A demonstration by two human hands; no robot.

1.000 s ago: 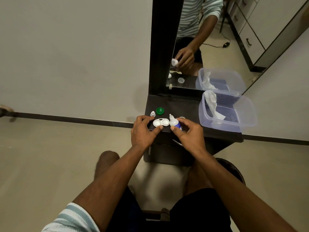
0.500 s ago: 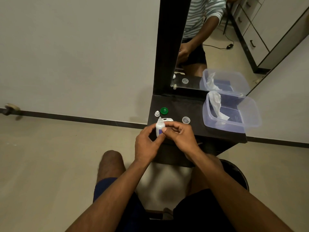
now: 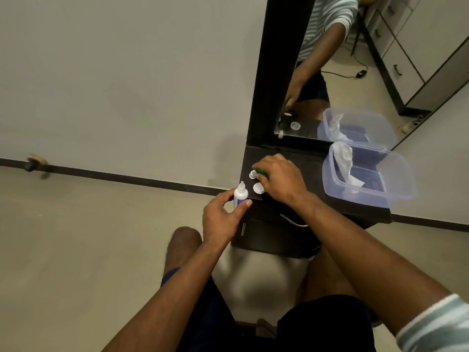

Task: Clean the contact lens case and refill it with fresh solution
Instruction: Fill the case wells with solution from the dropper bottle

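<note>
Two hands work at the near left corner of the dark wooden dressing table (image 3: pixel 312 174). The left hand (image 3: pixel 223 219) has its fingers and thumb curled round a small white plastic solution bottle with a blue label (image 3: pixel 240 196), held upright at the table's near edge with its nozzle uncapped. The right hand (image 3: pixel 281 181) reaches over the table just right of the bottle, fingers bent down onto a green round screw cap (image 3: pixel 262 172); only a sliver of green shows, so whether it grips the cap or merely touches it I cannot tell.

The white plastic contact lens case (image 3: pixel 258 188) lies on the table between the hands. One open round well shows near the bottle; the rest is under the right hand. A second small white round piece (image 3: pixel 252 174) sits just beyond it, beside the green cap; it could be the bottle's cap or a case lid, too small to say.

By my reading the filling step is closing or done, and capping comes next: the right hand must lift the green cap cleanly, set it square on its well and turn it without tipping the case. Whether the wells hold solution cannot be made out.

At the far right stands a clear lidless plastic box (image 3: pixel 406 191) with a crumpled white tissue (image 3: pixel 345 161) inside. A mirror (image 3: pixel 337 80) behind repeats the scene.
</note>
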